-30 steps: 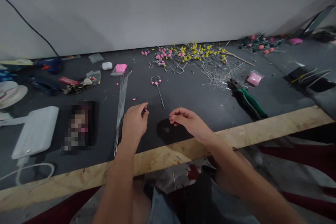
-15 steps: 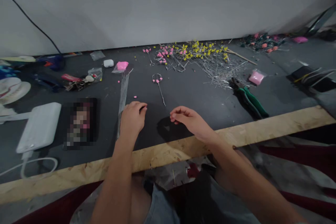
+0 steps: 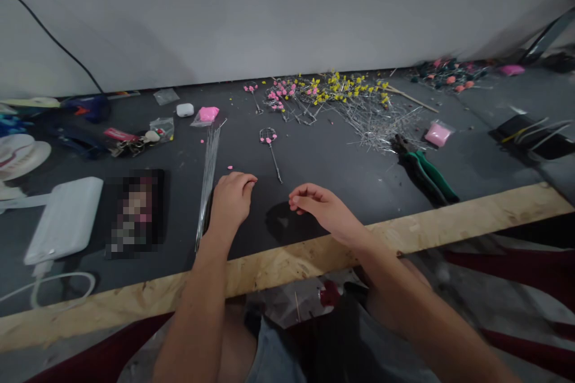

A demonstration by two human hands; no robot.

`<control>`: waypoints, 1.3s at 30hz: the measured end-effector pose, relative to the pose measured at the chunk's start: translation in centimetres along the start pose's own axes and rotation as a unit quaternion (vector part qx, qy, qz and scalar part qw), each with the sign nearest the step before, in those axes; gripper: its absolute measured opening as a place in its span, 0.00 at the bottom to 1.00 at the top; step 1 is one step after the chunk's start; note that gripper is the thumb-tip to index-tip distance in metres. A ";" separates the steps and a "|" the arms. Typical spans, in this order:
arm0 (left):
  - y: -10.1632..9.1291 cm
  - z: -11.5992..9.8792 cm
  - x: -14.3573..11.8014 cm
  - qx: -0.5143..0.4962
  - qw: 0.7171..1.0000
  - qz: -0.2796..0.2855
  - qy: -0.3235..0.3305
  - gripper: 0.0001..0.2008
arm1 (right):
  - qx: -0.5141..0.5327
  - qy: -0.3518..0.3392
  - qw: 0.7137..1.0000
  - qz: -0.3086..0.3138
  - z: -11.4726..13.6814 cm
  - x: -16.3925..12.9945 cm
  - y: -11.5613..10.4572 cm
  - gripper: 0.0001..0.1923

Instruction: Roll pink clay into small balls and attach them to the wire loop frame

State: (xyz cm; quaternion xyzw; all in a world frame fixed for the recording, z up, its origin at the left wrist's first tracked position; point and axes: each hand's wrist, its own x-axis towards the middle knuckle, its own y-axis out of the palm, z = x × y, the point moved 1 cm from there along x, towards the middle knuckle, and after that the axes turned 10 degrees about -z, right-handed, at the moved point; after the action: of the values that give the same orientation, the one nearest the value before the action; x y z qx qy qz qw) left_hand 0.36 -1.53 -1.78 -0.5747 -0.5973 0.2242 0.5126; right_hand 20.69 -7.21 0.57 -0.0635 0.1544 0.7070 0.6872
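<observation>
My left hand [image 3: 232,198] hovers over the dark tabletop just right of a bundle of thin straight wires [image 3: 208,176]. Its thumb and fingertips are drawn together; whatever they pinch, if anything, is too small to see. Across a short gap, my right hand [image 3: 317,206] has its fingers curled, with the thumb against them, and what may be inside is hidden. Beyond the hands and between them lies a twisted wire piece [image 3: 274,155] with a looped head bearing several pink clay bits. A small pink clay bit [image 3: 230,167] rests beyond my left hand.
Cutting pliers [image 3: 426,173] with green handles lie right, near loose wires [image 3: 381,125] and yellow-tipped wire stems [image 3: 341,87]. Pink clay packets [image 3: 208,114] lie about. On the left are a white power bank [image 3: 65,218] and a blurred-out phone [image 3: 137,209]. A wooden strip [image 3: 287,263] edges the table.
My left hand has shifted slightly right, away from the wire bundle, with its fingertips nearer my right hand. The right hand stays nearly still. Things on the table have not moved.
</observation>
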 end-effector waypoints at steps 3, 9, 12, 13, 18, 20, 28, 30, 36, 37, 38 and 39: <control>-0.1 -0.2 -0.3 0.007 1.000 0.000 -0.001 0.12 | 0.002 -0.003 1.000 0.001 -0.1 0.0 0.0 0.05; -1.4 -0.8 -2.1 0.015 0.999 0.020 -0.029 0.15 | -0.005 -0.007 1.000 0.006 -0.5 0.3 0.1 0.06; -1.8 -1.3 -3.0 0.048 0.997 0.039 -0.050 0.23 | -0.011 -0.008 1.000 0.005 -0.4 0.3 0.0 0.06; -1.8 -1.6 -3.3 0.071 0.995 0.044 -0.049 0.25 | -0.015 -0.009 1.000 0.005 -0.4 0.3 0.0 0.06; -1.0 -3.2 -3.5 0.190 0.980 0.050 -0.035 0.30 | -0.022 -0.007 1.000 0.007 -0.2 0.1 0.1 0.06; -0.6 -3.5 -3.0 0.208 0.976 0.051 -0.041 0.31 | -0.028 -0.003 1.000 0.005 -0.1 0.0 0.1 0.06; -0.7 -3.7 -3.2 0.206 0.975 0.060 -0.053 0.31 | -0.033 -0.010 0.999 0.012 -0.2 0.1 0.1 0.07; -0.9 -3.8 -3.8 0.203 0.976 0.064 -0.052 0.31 | -0.026 -0.011 1.000 0.014 -0.2 0.2 0.1 0.06; -0.6 -3.3 -2.2 0.200 0.973 0.072 -0.084 0.30 | -0.030 -0.010 0.999 0.020 -0.1 0.3 0.2 0.07; -0.6 -3.2 -1.8 0.201 0.973 0.072 -0.090 0.30 | -0.032 -0.010 0.999 0.019 -0.1 0.3 0.2 0.07; -0.6 -3.1 -1.6 0.202 0.972 0.073 -0.093 0.29 | -0.032 -0.010 0.999 0.019 -0.1 0.3 0.2 0.07; -0.6 -3.1 -1.7 0.205 0.972 0.072 -0.094 0.29 | -0.032 -0.009 0.999 0.020 0.0 0.2 0.2 0.07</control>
State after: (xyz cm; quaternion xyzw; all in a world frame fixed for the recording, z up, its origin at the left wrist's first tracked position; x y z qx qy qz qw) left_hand 2.45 -4.19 -0.70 -0.4753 -0.5411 0.4314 0.5433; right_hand 20.48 -6.99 0.48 -0.0758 0.1266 0.7258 0.6719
